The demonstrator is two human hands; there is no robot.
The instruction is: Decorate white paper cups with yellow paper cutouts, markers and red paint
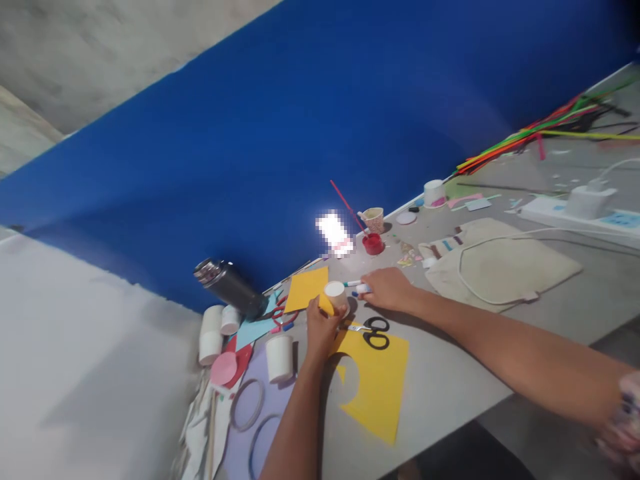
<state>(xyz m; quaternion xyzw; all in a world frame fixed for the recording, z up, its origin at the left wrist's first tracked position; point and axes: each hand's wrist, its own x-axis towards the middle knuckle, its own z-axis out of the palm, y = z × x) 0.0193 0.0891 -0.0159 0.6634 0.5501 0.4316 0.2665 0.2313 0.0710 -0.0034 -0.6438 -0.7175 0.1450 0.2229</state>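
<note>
My left hand is closed around a small white paper cup, with a curved piece of yellow paper held against its side. To the right of the cup, my right hand has its fingertips closed on a white-and-blue marker at the tabletop. A green-tipped pen lies beside those fingers. Black-handled scissors rest on a yellow sheet with a round cut-out, just below the hands. Another yellow sheet lies behind the left hand.
A dark bottle leans by the blue wall. White paper cups stand at left near grey rings. A red pot with a stick sits behind, near a glaring phone-like shape. A cloth bag and power strip lie right.
</note>
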